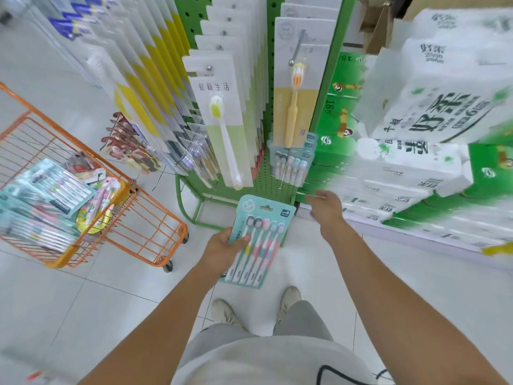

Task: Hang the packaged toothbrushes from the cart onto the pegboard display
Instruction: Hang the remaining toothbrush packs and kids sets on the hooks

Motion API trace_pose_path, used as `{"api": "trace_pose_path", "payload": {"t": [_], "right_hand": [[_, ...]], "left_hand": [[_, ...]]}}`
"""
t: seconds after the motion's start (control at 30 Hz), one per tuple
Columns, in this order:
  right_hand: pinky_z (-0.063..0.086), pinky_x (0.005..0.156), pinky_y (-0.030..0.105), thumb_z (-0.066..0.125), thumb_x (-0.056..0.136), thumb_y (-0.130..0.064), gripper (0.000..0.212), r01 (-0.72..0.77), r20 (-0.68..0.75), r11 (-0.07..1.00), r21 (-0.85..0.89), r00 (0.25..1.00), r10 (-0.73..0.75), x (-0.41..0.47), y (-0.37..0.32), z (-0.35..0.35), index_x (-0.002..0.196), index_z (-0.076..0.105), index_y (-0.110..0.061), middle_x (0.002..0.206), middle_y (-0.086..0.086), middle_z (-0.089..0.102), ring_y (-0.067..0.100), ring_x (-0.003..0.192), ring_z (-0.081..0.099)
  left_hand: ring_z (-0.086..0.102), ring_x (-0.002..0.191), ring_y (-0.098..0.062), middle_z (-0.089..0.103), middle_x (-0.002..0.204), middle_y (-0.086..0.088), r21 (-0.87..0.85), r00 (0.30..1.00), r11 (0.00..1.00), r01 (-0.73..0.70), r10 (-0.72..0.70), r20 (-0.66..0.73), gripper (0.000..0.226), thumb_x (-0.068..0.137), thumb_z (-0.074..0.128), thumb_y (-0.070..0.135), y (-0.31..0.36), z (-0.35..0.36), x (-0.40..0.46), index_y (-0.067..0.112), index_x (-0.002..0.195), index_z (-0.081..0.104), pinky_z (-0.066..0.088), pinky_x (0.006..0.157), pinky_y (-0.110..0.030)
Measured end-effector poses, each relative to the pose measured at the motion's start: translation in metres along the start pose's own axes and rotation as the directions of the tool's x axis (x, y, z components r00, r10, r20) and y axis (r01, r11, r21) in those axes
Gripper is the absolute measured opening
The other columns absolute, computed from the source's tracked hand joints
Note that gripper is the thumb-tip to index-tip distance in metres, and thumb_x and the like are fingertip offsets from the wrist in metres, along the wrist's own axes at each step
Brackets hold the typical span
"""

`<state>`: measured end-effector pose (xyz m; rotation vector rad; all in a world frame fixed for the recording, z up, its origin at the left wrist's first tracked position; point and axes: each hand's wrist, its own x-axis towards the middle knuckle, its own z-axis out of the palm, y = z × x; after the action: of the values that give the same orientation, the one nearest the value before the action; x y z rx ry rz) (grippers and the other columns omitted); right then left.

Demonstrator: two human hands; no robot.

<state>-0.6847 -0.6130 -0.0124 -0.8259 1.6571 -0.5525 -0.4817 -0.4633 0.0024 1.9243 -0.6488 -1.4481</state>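
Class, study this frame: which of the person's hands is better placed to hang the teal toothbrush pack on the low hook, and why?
Probably the left hand: it already grips the teal toothbrush pack, hang slot upward, just below the matching packs on the pegboard. The right hand holds nothing and reaches towards the hook, so it could steady it.

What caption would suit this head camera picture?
Left hand grips a five-toothbrush pack below the green pegboard; right hand reaches out, open.
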Motion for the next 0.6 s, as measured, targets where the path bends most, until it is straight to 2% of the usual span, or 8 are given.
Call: {"api": "trace_pose_path", "payload": {"t": [0.03,0.1,0.17,0.27,0.3,0.37,0.43,0.6], "right_hand": [[0.053,0.101,0.045,0.065,0.097,-0.02,0.014,-0.008,0.098,0.998,0.066,0.995,0.001,-0.015,0.012,-0.002,0.105,0.063,-0.008,0.109,0.01,0.07,0.025,0.102,0.064],[0.056,0.096,0.043,0.054,0.103,-0.038,0.032,-0.049,0.349,0.986,0.162,0.937,-0.011,-0.041,0.031,-0.004,0.114,0.068,-0.011,0.111,0.007,0.075,0.026,0.107,0.069],[0.057,0.088,0.043,0.042,0.103,-0.051,0.046,-0.138,0.478,0.955,0.261,0.878,-0.003,-0.055,0.041,-0.003,0.116,0.07,-0.017,0.11,0.004,0.076,0.023,0.098,0.072],[0.058,0.085,0.044,0.047,0.096,-0.057,0.049,-0.111,0.449,0.939,0.325,0.892,-0.05,-0.058,0.041,-0.006,0.116,0.07,-0.019,0.113,0.006,0.074,0.023,0.096,0.072],[0.058,0.087,0.044,0.054,0.096,-0.053,0.045,-0.052,0.451,0.95,0.308,0.887,-0.097,-0.058,0.039,-0.008,0.118,0.07,-0.018,0.115,0.006,0.074,0.024,0.098,0.072],[0.06,0.087,0.041,0.063,0.099,-0.028,0.03,0.098,0.484,0.968,0.229,0.852,-0.201,-0.055,0.035,-0.014,0.125,0.068,-0.015,0.117,0.007,0.074,0.025,0.103,0.072],[0.062,0.082,0.038,0.065,0.097,-0.008,0.031,0.185,0.477,0.967,0.174,0.843,-0.248,-0.052,0.031,-0.016,0.128,0.065,-0.009,0.117,0.009,0.075,0.026,0.102,0.073],[0.06,0.085,0.046,0.067,0.095,-0.006,0.026,0.289,0.368,0.949,0.124,0.875,-0.314,-0.038,0.02,-0.01,0.117,0.07,-0.018,0.109,0.0,0.077,0.023,0.097,0.074]], "left_hand": [[0.074,0.094,-0.028,0.078,0.098,-0.005,-0.018,1.0,1.0,0.01,-0.01,0.007,0.013,0.096,0.067,0.019,0.0,0.003,0.001,0.016,0.106,0.074,0.061,0.083,-0.039],[0.074,0.092,-0.025,0.078,0.101,-0.006,-0.038,0.999,0.999,0.028,-0.027,0.027,0.016,0.096,0.066,0.02,0.001,0.007,0.004,0.014,0.109,0.073,0.061,0.076,-0.034],[0.075,0.087,-0.02,0.078,0.101,-0.006,-0.054,0.996,0.998,0.032,-0.027,0.089,0.016,0.097,0.065,0.019,0.003,0.012,0.005,0.015,0.109,0.073,0.059,0.07,-0.028],[0.074,0.08,-0.013,0.078,0.098,-0.004,-0.105,0.993,0.994,0.024,-0.012,0.117,0.015,0.097,0.065,0.016,0.006,0.021,0.007,0.014,0.109,0.073,0.058,0.065,-0.023],[0.074,0.076,-0.01,0.078,0.095,-0.003,-0.118,0.995,0.993,0.024,-0.012,0.098,0.015,0.097,0.065,0.016,0.008,0.024,0.008,0.014,0.109,0.073,0.057,0.062,-0.022],[0.073,0.07,-0.008,0.077,0.092,-0.002,-0.144,0.997,0.989,0.029,-0.019,0.07,0.016,0.097,0.065,0.015,0.012,0.029,0.011,0.011,0.111,0.072,0.056,0.058,-0.021],[0.072,0.07,-0.01,0.076,0.094,-0.005,-0.124,0.999,0.992,0.03,-0.025,0.039,0.019,0.095,0.067,0.017,0.016,0.031,0.015,0.009,0.112,0.07,0.055,0.057,-0.02],[0.062,0.081,-0.007,0.065,0.103,-0.001,-0.04,0.998,0.999,-0.011,0.008,-0.069,0.028,0.097,0.065,0.021,0.027,0.03,0.021,0.007,0.121,0.059,0.048,0.055,-0.009]]}}
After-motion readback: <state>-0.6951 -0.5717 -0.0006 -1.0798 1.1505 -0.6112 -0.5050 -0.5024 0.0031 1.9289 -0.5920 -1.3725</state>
